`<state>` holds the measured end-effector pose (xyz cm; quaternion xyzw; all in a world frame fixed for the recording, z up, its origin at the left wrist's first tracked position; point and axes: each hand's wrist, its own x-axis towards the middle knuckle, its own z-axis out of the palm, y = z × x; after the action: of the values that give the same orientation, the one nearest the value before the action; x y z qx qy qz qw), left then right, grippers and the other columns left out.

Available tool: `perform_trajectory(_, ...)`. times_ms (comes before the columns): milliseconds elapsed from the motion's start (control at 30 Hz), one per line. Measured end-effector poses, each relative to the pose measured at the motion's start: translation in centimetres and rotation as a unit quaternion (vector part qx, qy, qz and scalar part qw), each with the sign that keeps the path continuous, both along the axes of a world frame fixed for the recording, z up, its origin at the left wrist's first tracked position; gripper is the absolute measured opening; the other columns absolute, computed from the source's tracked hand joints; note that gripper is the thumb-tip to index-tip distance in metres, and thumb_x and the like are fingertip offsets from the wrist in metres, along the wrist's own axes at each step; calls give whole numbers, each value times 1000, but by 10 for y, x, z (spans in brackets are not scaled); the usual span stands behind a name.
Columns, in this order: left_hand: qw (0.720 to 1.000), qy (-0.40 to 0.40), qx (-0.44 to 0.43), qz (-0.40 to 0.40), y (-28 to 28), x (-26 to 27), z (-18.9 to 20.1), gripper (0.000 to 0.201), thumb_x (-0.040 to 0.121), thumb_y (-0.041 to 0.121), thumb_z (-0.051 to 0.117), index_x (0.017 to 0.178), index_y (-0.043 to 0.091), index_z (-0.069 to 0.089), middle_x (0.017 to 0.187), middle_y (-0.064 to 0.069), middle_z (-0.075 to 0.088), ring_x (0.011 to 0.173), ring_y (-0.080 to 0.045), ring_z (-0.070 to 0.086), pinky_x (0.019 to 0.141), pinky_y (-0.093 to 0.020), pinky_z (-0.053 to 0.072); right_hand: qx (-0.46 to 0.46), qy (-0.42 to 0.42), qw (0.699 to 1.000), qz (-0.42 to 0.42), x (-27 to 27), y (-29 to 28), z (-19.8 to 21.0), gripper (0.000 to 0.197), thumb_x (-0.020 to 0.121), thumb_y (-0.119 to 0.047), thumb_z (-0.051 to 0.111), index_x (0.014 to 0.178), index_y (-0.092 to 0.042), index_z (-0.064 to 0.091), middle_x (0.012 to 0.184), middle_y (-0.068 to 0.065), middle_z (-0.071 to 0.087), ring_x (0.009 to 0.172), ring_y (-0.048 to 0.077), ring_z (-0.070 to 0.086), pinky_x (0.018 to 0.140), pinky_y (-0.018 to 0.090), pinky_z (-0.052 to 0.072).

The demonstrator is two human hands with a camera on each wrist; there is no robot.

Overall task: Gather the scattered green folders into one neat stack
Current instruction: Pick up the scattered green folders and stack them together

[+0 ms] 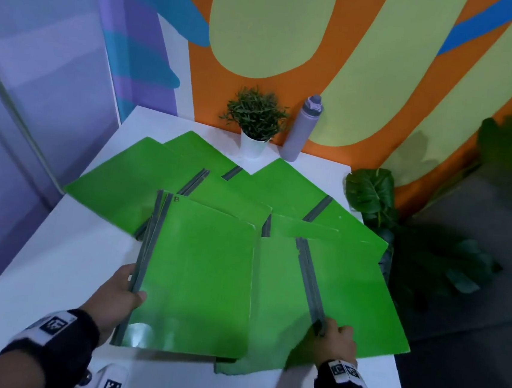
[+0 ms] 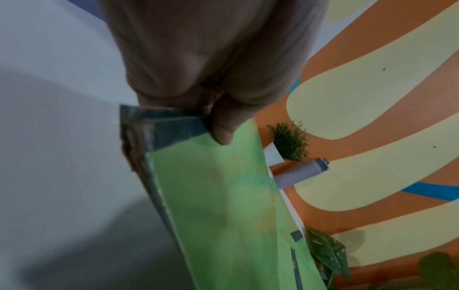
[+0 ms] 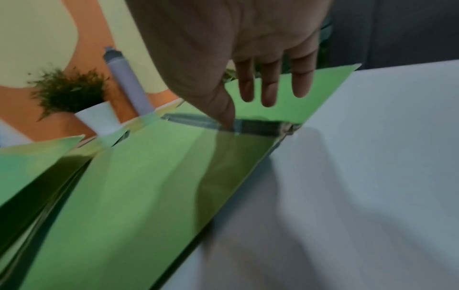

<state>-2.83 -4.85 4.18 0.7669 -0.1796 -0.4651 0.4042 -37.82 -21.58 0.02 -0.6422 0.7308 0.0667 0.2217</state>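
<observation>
Held bundle of green folders (image 1: 200, 276): raised off the white desk (image 1: 38, 266) toward its near-left part, long axis running from near edge to far edge, grey spine on the left. Gripped at that spine by left hand (image 1: 119, 296), thumb (image 2: 223, 125) curled over the top cover, fingers underneath, out of sight.

Next folder (image 1: 351, 293): at the desk's near-right corner, partly overhanging the right edge, just right of the held bundle; grey spine (image 1: 310, 283) on its left side, angled slightly toward the far-left. Nearer to right hand (image 1: 332, 342), which sits at the spine's near end; thumb (image 3: 223, 109) down on the spine, three fingers (image 3: 269, 86) spread and straight above the cover. Whether the forefinger is under the spine, closing a pinch: cannot tell.

Remaining folders (image 1: 143, 176): fanned and overlapping across the desk's far half, spines slanting, not yet collected.

Likely requirement: slide the right-hand folder leftward, spine turned parallel to the bundle's spine.

Also on the far edge: potted plant (image 1: 255, 122), grey bottle (image 1: 303, 129).
</observation>
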Motion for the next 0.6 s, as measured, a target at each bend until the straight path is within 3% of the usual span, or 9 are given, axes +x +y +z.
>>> perform_trajectory(67, 1000, 3, -1, 1, -3, -2, -4, 57, 92, -4, 52, 142, 17, 35, 128, -11, 45, 118, -32, 42, 109, -50, 33, 54, 26, 996, -67, -8, 3, 1, 49, 74, -26, 70, 114, -24, 42, 101, 8, 41, 107, 35, 53, 94, 53, 47)
perform_trajectory(200, 1000, 7, -4, 10, -8, -4, -11, 54, 91, -4, 53, 138, 16, 37, 126, -14, 49, 116, -35, 45, 103, -47, 36, 89, 2, 991, -104, -19, 8, -18, 32, 89, -12, 52, 118, -7, 42, 95, 15, 57, 89, 34, 62, 86, 47, 54)
perform_trajectory(400, 1000, 14, -4, 7, -9, -6, -13, 52, 91, -3, 54, 136, 17, 37, 123, -13, 50, 116, -36, 46, 103, -48, 37, 100, -37, 992, -74, -10, 13, -14, 29, 79, -16, 65, 96, -14, 42, 93, 9, 55, 86, 29, 61, 85, 45, 54)
perform_trajectory(500, 1000, 8, -7, 5, -9, -7, -11, 51, 91, -4, 53, 134, 16, 37, 120, -14, 50, 115, -36, 46, 101, -47, 38, 102, 9, 994, -42, -6, 9, -6, 32, 74, -25, 71, 97, -13, 52, 87, 4, 53, 81, 22, 58, 83, 40, 55)
perform_trajectory(600, 1000, 3, -15, 14, -8, -5, -9, 51, 91, -4, 52, 134, 18, 37, 121, -13, 50, 114, -36, 46, 103, -49, 37, 59, 47, 997, -33, -3, 1, 6, 33, 71, -25, 72, 97, -18, 54, 93, 3, 47, 93, 25, 55, 87, 41, 50)
